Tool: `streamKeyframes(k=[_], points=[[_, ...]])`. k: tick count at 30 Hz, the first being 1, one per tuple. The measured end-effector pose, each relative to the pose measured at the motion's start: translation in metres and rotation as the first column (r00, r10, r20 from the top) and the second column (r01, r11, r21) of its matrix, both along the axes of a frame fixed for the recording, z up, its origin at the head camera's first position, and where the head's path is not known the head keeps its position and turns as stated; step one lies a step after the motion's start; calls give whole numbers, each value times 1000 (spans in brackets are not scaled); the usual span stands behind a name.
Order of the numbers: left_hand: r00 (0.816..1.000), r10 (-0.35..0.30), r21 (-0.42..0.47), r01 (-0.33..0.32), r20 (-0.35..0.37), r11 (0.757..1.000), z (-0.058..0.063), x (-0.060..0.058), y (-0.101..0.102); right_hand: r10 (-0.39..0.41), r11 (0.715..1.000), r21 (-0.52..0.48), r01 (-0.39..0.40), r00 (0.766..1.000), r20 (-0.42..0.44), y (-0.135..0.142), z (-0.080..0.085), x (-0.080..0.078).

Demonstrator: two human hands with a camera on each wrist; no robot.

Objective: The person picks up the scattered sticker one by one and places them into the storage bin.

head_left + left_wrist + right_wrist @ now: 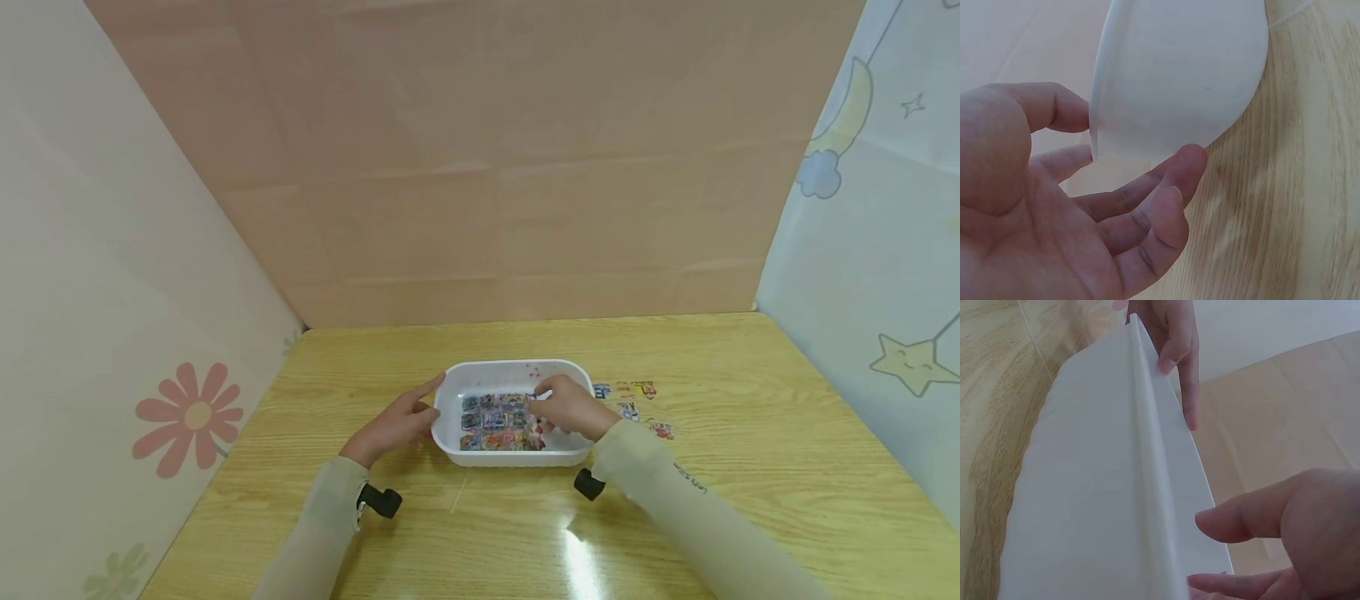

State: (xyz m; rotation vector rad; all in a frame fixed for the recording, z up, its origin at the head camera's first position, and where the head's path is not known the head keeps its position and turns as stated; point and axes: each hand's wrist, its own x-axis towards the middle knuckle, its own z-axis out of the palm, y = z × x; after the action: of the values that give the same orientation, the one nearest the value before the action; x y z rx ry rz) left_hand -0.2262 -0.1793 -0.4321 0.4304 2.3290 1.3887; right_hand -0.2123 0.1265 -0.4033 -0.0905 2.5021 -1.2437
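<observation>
A white plastic tub (517,458) holds several small, colourful printed pieces like stickers (495,419) on its floor. My left hand (395,427) grips the tub's left end. In the left wrist view, its thumb meets the rim of the tub (1179,81), and the curled fingers lie against the outer wall. My right hand (573,407) reaches into the tub's right part, above the pieces. Its thumb and a finger stand apart in the right wrist view, where the tub wall (1079,475) hides the other fingertips. A small blue bit shows near them; whether they touch it is unclear.
More colourful pieces (628,410) lie on the wooden table (750,433) right of the tub. Near its front left lies a thin pale strip (459,490). A brown papered wall (495,208) rises behind the table, with patterned walls at both sides.
</observation>
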Motion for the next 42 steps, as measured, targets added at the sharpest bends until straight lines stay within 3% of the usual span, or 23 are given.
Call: streamKeyframes(k=[5, 9, 14, 17, 23, 29, 37, 42], points=[[1000, 15, -4, -14, 10, 1000, 1, 0, 1, -12, 998, -68, 10, 1000, -28, 5, 0, 0], [1000, 20, -6, -20, 14, 1000, 1, 1, 2, -48, 994, -99, 37, 992, -117, 17, 1, 0], [1000, 12, -7, -12, 6, 1000, 2, 0, 3, -142, 990, -61, 129, 942, -305, 42, 3, -1], [1000, 9, -1, -9, 2, 1000, 3, 1, 3, -171, 984, -16, 177, 920, -352, 62, 4, 0], [1000, 23, -1, -23, 14, 1000, 2, 1, 3, -122, 976, 133, 172, 940, -318, 108, -2, 0], [1000, 19, -8, -19, 16, 1000, 2, 2, 3, -78, 939, 305, 159, 962, -262, 138, -17, 2], [1000, 21, -14, -21, 12, 1000, 3, 3, 3, -45, 916, 379, 133, 972, -231, 161, -38, 0], [1000, 23, -18, -22, 17, 1000, 3, 2, 3, -32, 909, 401, 109, 981, -193, 166, -41, 0]])
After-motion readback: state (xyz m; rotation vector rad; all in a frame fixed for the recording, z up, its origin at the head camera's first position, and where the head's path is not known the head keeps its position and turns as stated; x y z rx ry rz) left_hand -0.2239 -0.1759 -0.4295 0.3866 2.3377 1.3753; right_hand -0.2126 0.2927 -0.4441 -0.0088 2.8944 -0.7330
